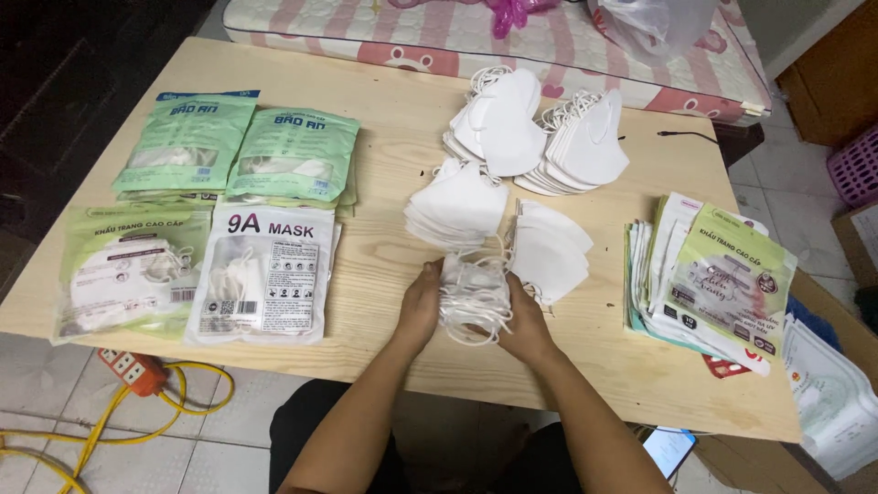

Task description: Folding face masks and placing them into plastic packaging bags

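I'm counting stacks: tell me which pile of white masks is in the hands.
The small stack at the table's near edge, pressed between left hand and right hand; the others lie untouched.

A table (384,274) carries everything. At its near edge, in the middle, the left hand (419,309) and right hand (528,320) press from either side on a small stack of masks (473,297). Just behind it lie two mask piles side by side (457,209) (549,252), and farther back two more piles (501,123) (585,142). To the left, four filled packets (265,273) lie in two rows. To the right sits a stack of flat pouches (722,279). Beyond the table's far edge lies a mattress (585,55).
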